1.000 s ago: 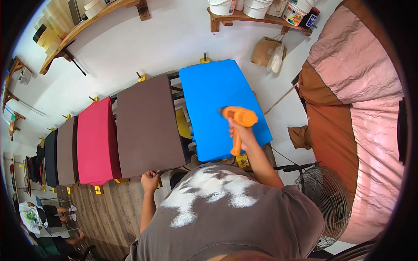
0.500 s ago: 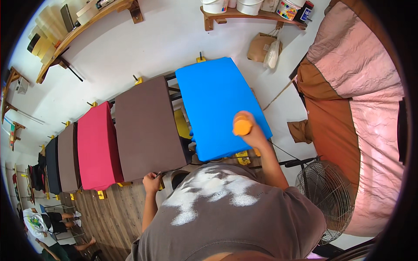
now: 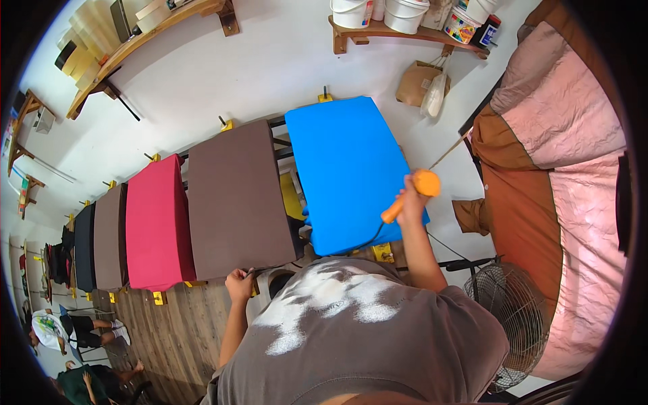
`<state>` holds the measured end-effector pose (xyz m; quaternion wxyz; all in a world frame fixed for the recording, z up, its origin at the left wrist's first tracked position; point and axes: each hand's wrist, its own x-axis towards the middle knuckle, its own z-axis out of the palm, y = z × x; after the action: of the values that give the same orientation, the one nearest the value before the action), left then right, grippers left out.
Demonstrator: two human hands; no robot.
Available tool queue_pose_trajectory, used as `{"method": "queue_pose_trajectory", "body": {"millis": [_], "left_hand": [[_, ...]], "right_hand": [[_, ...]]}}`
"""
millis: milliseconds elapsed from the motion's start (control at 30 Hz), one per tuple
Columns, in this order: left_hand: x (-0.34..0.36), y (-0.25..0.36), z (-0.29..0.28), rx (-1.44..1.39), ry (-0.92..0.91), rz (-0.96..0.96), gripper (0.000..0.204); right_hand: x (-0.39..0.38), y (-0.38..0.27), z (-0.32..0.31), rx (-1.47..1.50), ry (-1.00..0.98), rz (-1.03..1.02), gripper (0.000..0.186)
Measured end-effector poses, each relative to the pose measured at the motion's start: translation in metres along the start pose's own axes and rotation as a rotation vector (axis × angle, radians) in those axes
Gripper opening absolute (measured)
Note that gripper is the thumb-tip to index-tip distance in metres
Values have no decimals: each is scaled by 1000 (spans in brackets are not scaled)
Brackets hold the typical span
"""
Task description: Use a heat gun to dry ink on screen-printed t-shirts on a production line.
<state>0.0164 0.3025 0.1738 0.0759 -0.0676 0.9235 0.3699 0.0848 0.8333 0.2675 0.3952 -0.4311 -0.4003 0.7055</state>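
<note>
My right hand (image 3: 410, 202) grips an orange heat gun (image 3: 425, 183) over the right edge of a blue fabric-covered board (image 3: 345, 165); a dark cord hangs from its handle. My left hand (image 3: 239, 283) is closed on a thin dark thing, apparently the cord, at the near edge of a brown covered board (image 3: 237, 199). To the left are a red covered board (image 3: 154, 229), another brown one (image 3: 108, 239) and a dark one (image 3: 84, 246), in a row on yellow-fitted supports.
A wire fan (image 3: 506, 314) stands right, beside hanging pink-and-rust fabric (image 3: 567, 135). Wall shelves (image 3: 405, 34) carry white buckets; another shelf (image 3: 135, 40) holds rolls. A paper bag (image 3: 415, 84) hangs. Two people (image 3: 61, 331) (image 3: 88, 381) are at lower left, above a wood floor (image 3: 162, 324).
My right hand has swung the heat gun rightward over the blue board to its right edge, turning it along the way. My left hand has stayed at the brown board's near edge.
</note>
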Motion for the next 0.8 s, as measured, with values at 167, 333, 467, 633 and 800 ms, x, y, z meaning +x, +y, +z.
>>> {"method": "queue_pose_trajectory", "body": {"millis": [167,333,467,633,800], "left_hand": [[2,-3,2,27,12,-13,42],[4,11,2,58,46,-29,44],[0,8,0,66,70,-27,46],[-1,7,7,85,148,-33,47],[-2,3,8,63,168,-56,46]], "right_hand": [[5,-23,-23,-52,114,-347,59],[9,3,-23,-617,-424,-529,64],[-47,-10,39,-521,-1004,273,72],[-48,37,63,-102,-1027,429,59],[26,37,47,-45,-285,143,36]]}}
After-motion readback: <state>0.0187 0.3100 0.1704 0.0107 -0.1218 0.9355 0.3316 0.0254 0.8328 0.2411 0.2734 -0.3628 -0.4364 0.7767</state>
